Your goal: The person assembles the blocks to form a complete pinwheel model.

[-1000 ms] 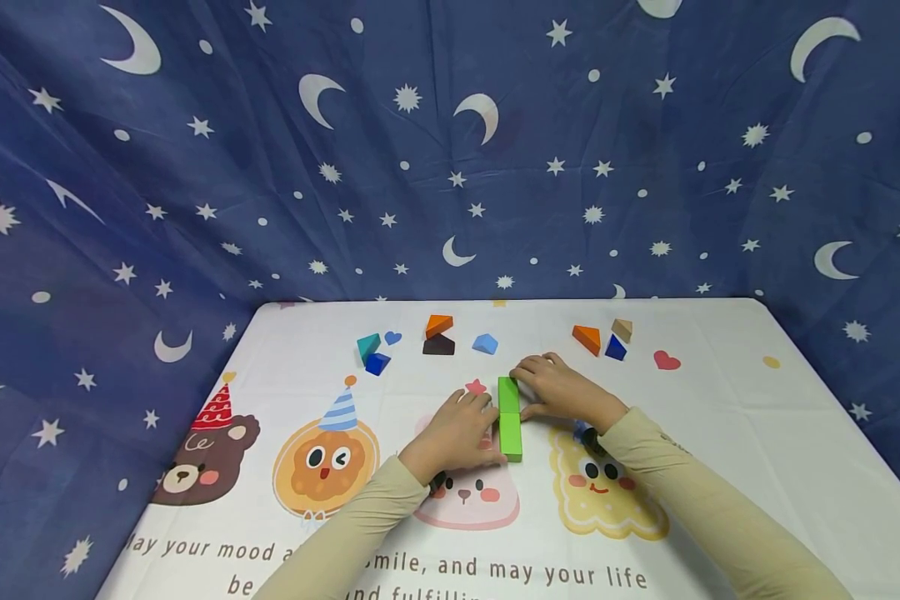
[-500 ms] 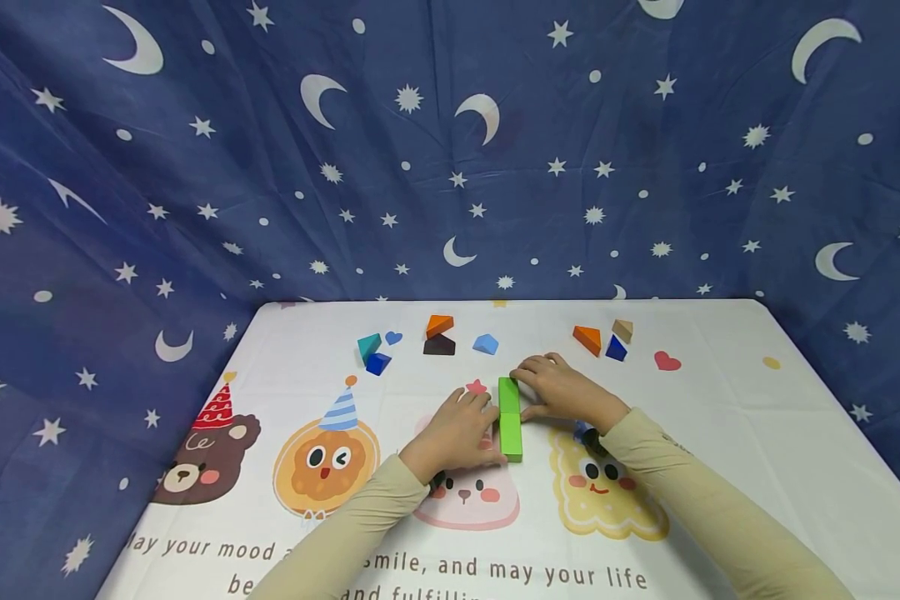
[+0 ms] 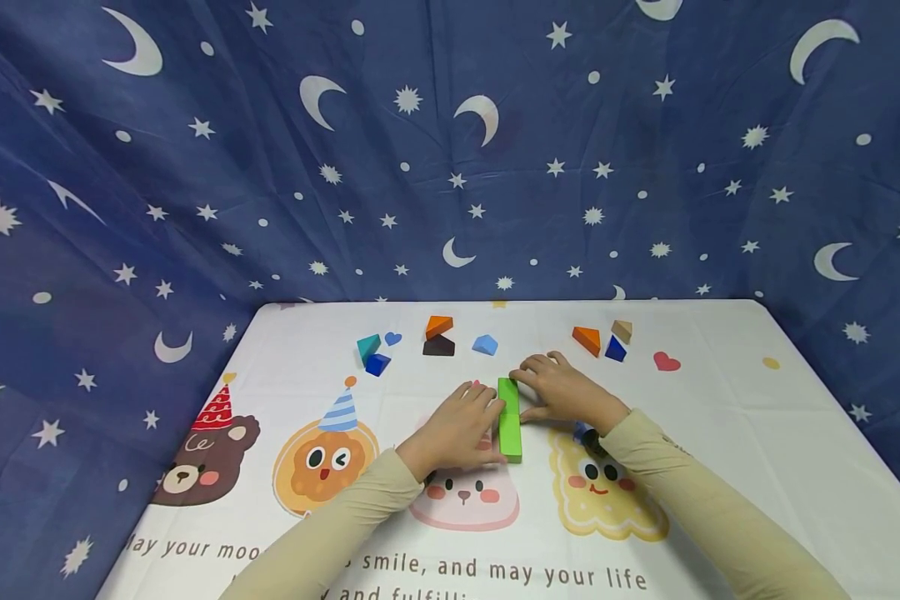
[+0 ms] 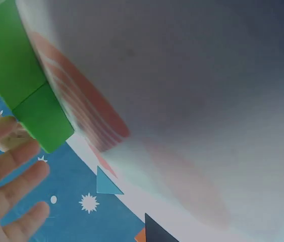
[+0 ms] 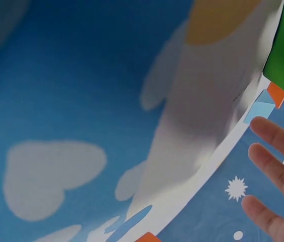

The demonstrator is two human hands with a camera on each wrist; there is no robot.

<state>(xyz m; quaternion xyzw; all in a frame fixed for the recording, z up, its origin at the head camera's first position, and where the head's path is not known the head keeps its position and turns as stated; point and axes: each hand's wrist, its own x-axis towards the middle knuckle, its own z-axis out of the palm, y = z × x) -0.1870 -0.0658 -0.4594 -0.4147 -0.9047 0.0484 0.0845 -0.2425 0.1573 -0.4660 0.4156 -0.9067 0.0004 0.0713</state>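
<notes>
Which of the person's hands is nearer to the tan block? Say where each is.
Right. The tan block lies beyond the right hand and to its right; the left hand is farther off, on the left side of the green blocks.

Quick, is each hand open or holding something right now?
Left hand: open, touching the nearer green cuboid.
Right hand: open, touching the farther green cuboid.

The green blocks [image 3: 509, 421] are looking smooth and matt, while the cloth curtain [image 3: 435, 196] at twelve o'clock is showing creases.
</notes>
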